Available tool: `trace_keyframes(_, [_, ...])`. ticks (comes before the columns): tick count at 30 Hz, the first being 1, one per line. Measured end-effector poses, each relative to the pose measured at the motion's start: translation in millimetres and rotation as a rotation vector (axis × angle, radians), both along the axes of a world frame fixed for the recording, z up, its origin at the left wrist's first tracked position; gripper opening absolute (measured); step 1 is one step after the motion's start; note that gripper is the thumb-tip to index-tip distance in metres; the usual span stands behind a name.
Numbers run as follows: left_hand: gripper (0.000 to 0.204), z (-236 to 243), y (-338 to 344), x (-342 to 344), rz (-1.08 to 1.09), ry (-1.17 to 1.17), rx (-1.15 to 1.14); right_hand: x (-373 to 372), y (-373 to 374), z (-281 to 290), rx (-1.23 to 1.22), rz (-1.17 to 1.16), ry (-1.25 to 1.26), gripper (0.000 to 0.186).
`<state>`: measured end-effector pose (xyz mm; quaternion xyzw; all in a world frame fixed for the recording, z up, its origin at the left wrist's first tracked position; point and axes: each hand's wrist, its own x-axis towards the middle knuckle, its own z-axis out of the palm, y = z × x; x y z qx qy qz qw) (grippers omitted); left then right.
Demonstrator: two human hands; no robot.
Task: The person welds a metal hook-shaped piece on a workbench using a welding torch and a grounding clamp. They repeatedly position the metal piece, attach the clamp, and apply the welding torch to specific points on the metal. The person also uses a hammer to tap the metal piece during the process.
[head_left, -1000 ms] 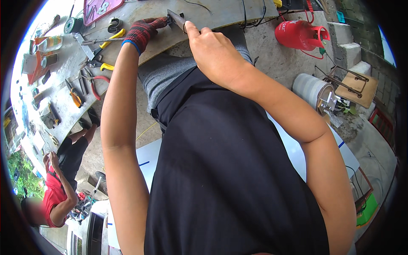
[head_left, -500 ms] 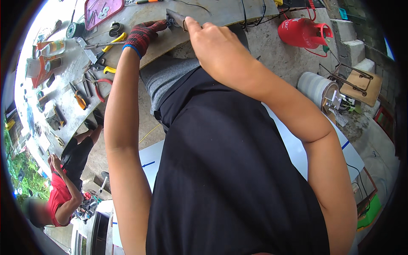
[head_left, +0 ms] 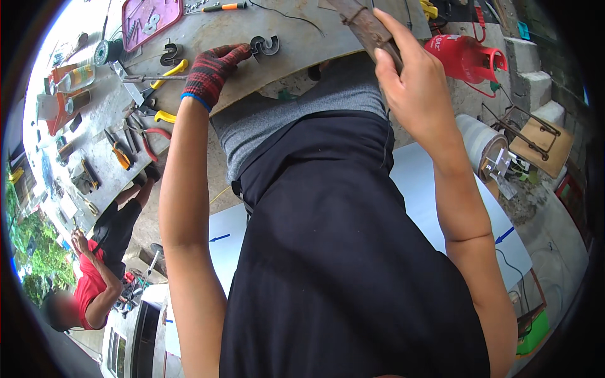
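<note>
My left hand [head_left: 213, 70], in a red and black knitted glove with a blue cuff, lies on the metal-topped table. Its fingertips are closed on the near end of a dark S-shaped metal strip [head_left: 266, 45]. A thin rod [head_left: 154, 78] reaches to the glove's left side; whether the hand holds it I cannot tell. Bare, my right hand [head_left: 413, 79] is wrapped round a worn brown bar-like tool [head_left: 367, 30], raised at the table's right front; its far end leaves the picture. Left of the glove lies another curved metal piece [head_left: 170, 55].
Yellow-handled tools [head_left: 169, 67], red-handled pliers [head_left: 149, 143] and orange-handled pliers [head_left: 121, 154] lie on the left. A pink tray [head_left: 179, 16] of metal bits stands at the back, beside a wire spool [head_left: 108, 50]. Right is a red gas cylinder [head_left: 463, 58]. Someone in red [head_left: 91, 290] stands far left.
My right hand has lifted away from the left one, up and to the right with the brown tool, uncovering the S-shaped strip. My left hand stays nearly in place.
</note>
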<state>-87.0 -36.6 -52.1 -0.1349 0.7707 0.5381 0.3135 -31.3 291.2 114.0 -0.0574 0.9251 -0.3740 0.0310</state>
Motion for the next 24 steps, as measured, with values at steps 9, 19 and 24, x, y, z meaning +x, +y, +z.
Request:
trace_keyframes(9, [0.042, 16, 8, 2, 0.057, -0.058, -0.045, -19, 15, -26, -0.107, -0.097, -0.129, 0.047])
trace_keyframes(19, [0.036, 28, 15, 1, 0.067, -0.113, -0.044, -50, 16, -43, -0.141, -0.094, -0.194, 0.048])
trace_keyframes(24, [0.036, 34, 17, -2, 0.074, -0.149, -0.043, -56, 17, -52, -0.176, -0.064, -0.218, 0.049])
